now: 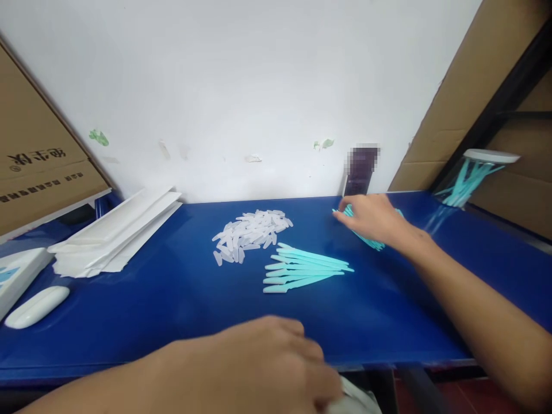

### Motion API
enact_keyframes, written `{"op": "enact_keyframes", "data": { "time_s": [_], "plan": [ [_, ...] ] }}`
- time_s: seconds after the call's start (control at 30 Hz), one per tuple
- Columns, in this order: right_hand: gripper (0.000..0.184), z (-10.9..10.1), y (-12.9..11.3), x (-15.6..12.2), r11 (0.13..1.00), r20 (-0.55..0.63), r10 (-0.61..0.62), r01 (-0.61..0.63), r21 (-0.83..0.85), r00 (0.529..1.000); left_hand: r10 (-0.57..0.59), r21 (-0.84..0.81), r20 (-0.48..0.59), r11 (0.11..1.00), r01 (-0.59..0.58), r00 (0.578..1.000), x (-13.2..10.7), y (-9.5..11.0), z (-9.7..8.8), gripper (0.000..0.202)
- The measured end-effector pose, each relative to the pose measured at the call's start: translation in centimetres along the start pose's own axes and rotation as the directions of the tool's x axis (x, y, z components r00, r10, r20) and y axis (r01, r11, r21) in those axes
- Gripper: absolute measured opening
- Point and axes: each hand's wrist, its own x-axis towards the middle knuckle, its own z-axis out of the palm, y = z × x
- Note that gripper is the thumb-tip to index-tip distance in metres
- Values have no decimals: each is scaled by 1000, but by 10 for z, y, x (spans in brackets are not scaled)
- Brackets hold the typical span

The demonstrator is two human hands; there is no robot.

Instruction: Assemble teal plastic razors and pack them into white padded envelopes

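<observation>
My right hand (371, 218) reaches over a bundle of turquoise eyebrow razors (373, 244) at the back right of the table. Its thumb and forefinger are pinched around turquoise ends that poke out at the fingertips; the palm hides much of the bundle. My left hand (267, 368) is curled close to the camera at the table's front edge, slightly blurred, and what its fingers hold, if anything, is hidden. Between the hands, several turquoise eyebrow razors (302, 265) lie fanned out, their wider ends to the left. Behind them is a loose heap of translucent white blade covers (254, 231).
On the blue tabletop (172, 310), folded white paper (116, 233) and a white oval object (38, 306) lie left, beside a white box (21, 276). A clear jar of turquoise razors (468, 178) stands right. A dark, partly blurred object (359, 172) leans on the wall. Cardboard (38, 144) flanks the table.
</observation>
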Motion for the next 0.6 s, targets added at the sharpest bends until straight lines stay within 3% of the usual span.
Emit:
{"op": "enact_keyframes", "data": {
  "time_s": [0.1,0.2,0.33,0.47,0.6],
  "plan": [
    [41,4,27,5,991,100,136,-135,-17,986,-64,21,2,998,64,998,-3,-34,5,22],
    [42,7,37,6,980,219,198,-195,-34,955,-188,32,-101,981,192,977,-17,-85,11,32],
    [35,4,29,6,953,271,295,-261,-152,916,-328,43,-328,932,361,886,-46,-138,21,42],
    [35,4,25,6,933,266,344,-297,-202,900,-408,1,-391,896,444,825,-60,-152,24,42],
    [34,9,30,7,935,236,333,-288,-207,913,-388,-14,-410,907,420,825,-59,-136,19,39]
  ]
}}
